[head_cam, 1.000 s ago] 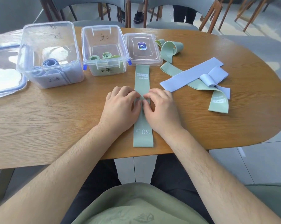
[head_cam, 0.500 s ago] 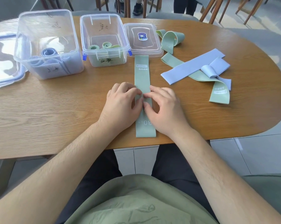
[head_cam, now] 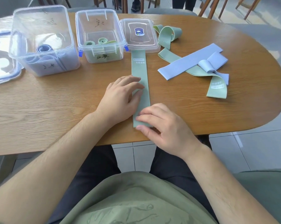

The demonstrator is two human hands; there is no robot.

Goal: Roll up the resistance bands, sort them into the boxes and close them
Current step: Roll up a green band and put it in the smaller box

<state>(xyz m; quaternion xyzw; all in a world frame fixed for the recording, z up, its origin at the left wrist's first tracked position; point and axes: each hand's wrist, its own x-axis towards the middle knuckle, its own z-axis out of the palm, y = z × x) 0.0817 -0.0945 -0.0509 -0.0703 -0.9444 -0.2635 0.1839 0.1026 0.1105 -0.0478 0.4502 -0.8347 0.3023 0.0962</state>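
On the oval wooden bench (head_cam: 55, 101) the flat sage-green resistance band (head_cam: 140, 78) lies lengthwise; both hands press it, ungripped (left (head_cam: 120, 97), right (head_cam: 162, 125)). Start the roll tight at the near end.

Flat green band (head_cam: 139, 73) lies unrolled before two open boxes (head_cam: 102, 38).

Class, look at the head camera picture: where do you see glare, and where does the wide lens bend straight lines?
Head view: bright window glare washes out the large lid at far left and glints on the small lid; the table edge bows like a barrel; both hands and the green band are sharp, softly lit.
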